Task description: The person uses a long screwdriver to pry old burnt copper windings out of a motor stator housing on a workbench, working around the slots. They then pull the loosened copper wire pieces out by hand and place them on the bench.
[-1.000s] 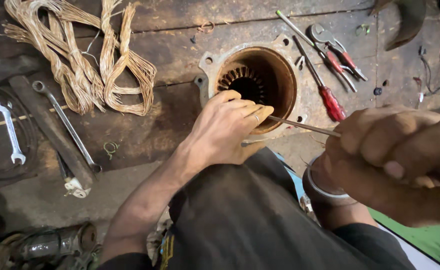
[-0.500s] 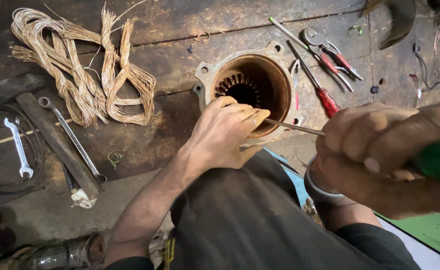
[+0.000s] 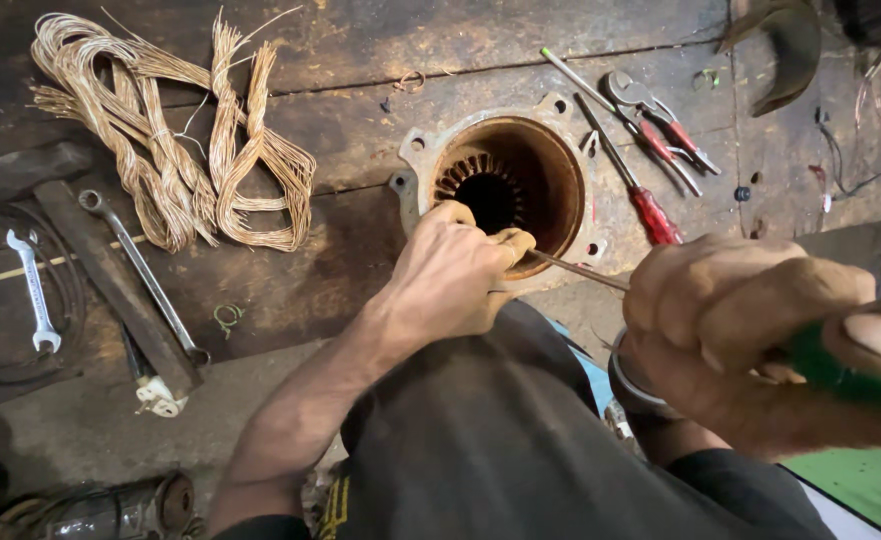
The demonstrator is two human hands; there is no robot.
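My right hand (image 3: 760, 340) is closed in a full fist around the green handle of a screwdriver (image 3: 840, 375), thumb pressed along the top, and the thin metal shaft runs away from that fist toward the upper left, ending where my left hand (image 3: 450, 275) meets the rim of the motor housing (image 3: 560, 170). The left hand rests on the near edge of that rusty round housing, fingers curled together and pinched down at the point where the shaft arrives; I cannot tell whether the fingertips actually clamp the tip or only steady it, since they hide the end of it. Beyond the left hand the bore of the housing opens, with the slotted teeth of the core showing on its far-left wall. Just past the housing, further out from my right fist, a red-handled screwdriver (image 3: 640, 195) and a pair of red-handled pliers (image 3: 665, 125) lie on the dark wooden floor (image 3: 360, 60). Well off to the outside of my left hand lie loose bundles of copper wire (image 3: 170, 140), and nearer to me than those a long ring spanner (image 3: 140, 270), a hammer (image 3: 70, 235) and a small open-ended spanner (image 3: 32, 290).
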